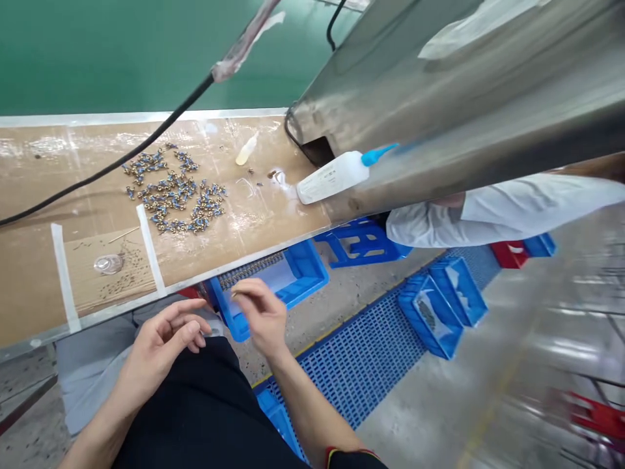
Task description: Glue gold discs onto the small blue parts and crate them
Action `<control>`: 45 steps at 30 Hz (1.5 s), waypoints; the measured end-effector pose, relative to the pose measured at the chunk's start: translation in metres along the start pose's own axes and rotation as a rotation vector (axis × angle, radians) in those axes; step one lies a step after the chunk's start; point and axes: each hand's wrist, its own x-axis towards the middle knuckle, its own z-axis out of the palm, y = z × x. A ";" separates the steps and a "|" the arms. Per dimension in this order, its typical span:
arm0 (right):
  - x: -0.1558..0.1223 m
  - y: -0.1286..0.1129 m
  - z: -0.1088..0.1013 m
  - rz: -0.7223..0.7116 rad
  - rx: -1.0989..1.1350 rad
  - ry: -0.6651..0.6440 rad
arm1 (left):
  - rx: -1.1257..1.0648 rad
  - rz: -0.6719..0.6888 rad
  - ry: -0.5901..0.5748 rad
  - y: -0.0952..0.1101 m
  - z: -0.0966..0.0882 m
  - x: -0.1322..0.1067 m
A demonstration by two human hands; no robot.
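Observation:
My right hand (263, 317) is raised above a blue bin (306, 277), thumb and forefinger pinched. A tiny brass-coloured piece (234, 294) shows at its fingertips, too small to name. My left hand (168, 335) hovers over my lap, fingers loosely curved and apart, with nothing visible in it. Rows of small metal parts (251, 270) lie along the bin's far side. On the brown-covered bench (254, 228) spreads a pile of small brass and blue parts (173, 195). Nearer me is a taped cardboard sheet (88, 280) bearing a small clear round dish (108, 264), a thin stick and scattered tiny dark bits.
A white bottle with a blue nozzle (334, 177) lies against a large metal housing (439, 117). Beyond the pile is a small clear bottle (247, 150). A black cable (161, 133) crosses above the bench. Another person's white sleeve (512, 212) and several blue bins (432, 316) are at right.

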 end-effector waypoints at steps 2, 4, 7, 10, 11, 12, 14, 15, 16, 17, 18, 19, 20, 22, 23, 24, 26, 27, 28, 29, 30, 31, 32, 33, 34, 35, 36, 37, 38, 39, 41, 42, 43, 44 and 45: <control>0.011 0.044 -0.035 0.199 -0.202 0.195 | 0.072 0.009 0.031 -0.004 -0.006 -0.001; 0.031 0.092 -0.074 0.294 -0.335 0.277 | 0.124 0.011 0.075 -0.008 -0.016 -0.002; 0.061 0.151 -0.122 0.402 -0.537 0.287 | 0.165 0.009 0.134 -0.013 -0.030 -0.006; 0.080 0.186 -0.144 0.471 -0.719 0.214 | 0.170 0.010 0.174 -0.015 -0.035 -0.010; 0.083 0.194 -0.146 0.489 -0.766 0.179 | 0.172 0.010 0.184 -0.015 -0.035 -0.012; 0.086 0.201 -0.146 0.506 -0.808 0.143 | 0.176 0.009 0.192 -0.015 -0.035 -0.013; 0.090 0.213 -0.143 0.543 -0.879 0.087 | 0.187 0.003 0.197 -0.016 -0.033 -0.015; 0.092 0.219 -0.141 0.561 -0.910 0.069 | 0.190 0.001 0.195 -0.016 -0.032 -0.015; 0.093 0.225 -0.140 0.576 -0.938 0.056 | 0.189 -0.001 0.195 -0.016 -0.032 -0.016; 0.095 0.230 -0.139 0.589 -0.963 0.047 | 0.185 -0.002 0.198 -0.017 -0.031 -0.017; 0.096 0.235 -0.138 0.600 -0.986 0.041 | 0.182 -0.004 0.202 -0.018 -0.031 -0.017; 0.097 0.239 -0.138 0.610 -1.006 0.038 | 0.180 -0.008 0.205 -0.018 -0.031 -0.017; 0.098 0.243 -0.139 0.621 -1.025 0.034 | 0.181 -0.013 0.206 -0.019 -0.032 -0.017; 0.099 0.248 -0.139 0.638 -1.051 0.025 | 0.190 -0.029 0.201 -0.021 -0.033 -0.017; 0.099 0.250 -0.140 0.643 -1.059 0.020 | 0.193 -0.038 0.197 -0.023 -0.034 -0.017; 0.098 0.251 -0.140 0.646 -1.064 0.016 | 0.193 -0.044 0.194 -0.024 -0.035 -0.017; 0.098 0.251 -0.140 0.644 -1.065 0.016 | 0.183 -0.053 0.187 -0.028 -0.037 -0.017; 0.097 0.251 -0.140 0.641 -1.063 0.020 | 0.177 -0.055 0.186 -0.030 -0.038 -0.017; 0.097 0.250 -0.139 0.637 -1.058 0.026 | 0.173 -0.056 0.187 -0.031 -0.038 -0.018; 0.096 0.248 -0.138 0.631 -1.051 0.034 | 0.169 -0.056 0.186 -0.032 -0.038 -0.018; 0.096 0.246 -0.138 0.623 -1.041 0.042 | 0.165 -0.056 0.184 -0.033 -0.038 -0.018; 0.096 0.243 -0.137 0.613 -1.030 0.052 | 0.159 -0.054 0.186 -0.033 -0.037 -0.018; 0.096 0.239 -0.137 0.602 -1.017 0.065 | 0.151 -0.052 0.189 -0.033 -0.037 -0.018; 0.095 0.234 -0.136 0.586 -1.002 0.083 | 0.143 -0.050 0.188 -0.033 -0.037 -0.018; 0.094 0.227 -0.136 0.564 -0.985 0.107 | 0.135 -0.049 0.183 -0.033 -0.037 -0.018; 0.093 0.219 -0.136 0.535 -0.965 0.137 | 0.128 -0.047 0.177 -0.032 -0.038 -0.018; 0.090 0.209 -0.136 0.497 -0.941 0.178 | 0.120 -0.045 0.171 -0.033 -0.039 -0.018; 0.087 0.198 -0.135 0.453 -0.914 0.231 | 0.113 -0.044 0.166 -0.033 -0.040 -0.018; 0.084 0.186 -0.134 0.402 -0.881 0.294 | 0.104 -0.044 0.164 -0.033 -0.041 -0.019; 0.080 0.172 -0.132 0.348 -0.843 0.360 | 0.094 -0.043 0.169 -0.034 -0.042 -0.019; 0.073 0.141 -0.124 0.234 -0.749 0.473 | 0.076 -0.040 0.181 -0.036 -0.043 -0.019; 0.072 0.123 -0.117 0.178 -0.697 0.504 | 0.069 -0.038 0.179 -0.037 -0.044 -0.019; 0.072 0.105 -0.108 0.127 -0.646 0.512 | 0.064 -0.034 0.175 -0.038 -0.044 -0.019; 0.074 0.086 -0.096 0.080 -0.596 0.479 | 0.062 -0.029 0.169 -0.037 -0.043 -0.019; 0.079 0.067 -0.081 0.034 -0.550 0.409 | 0.061 -0.024 0.160 -0.037 -0.043 -0.018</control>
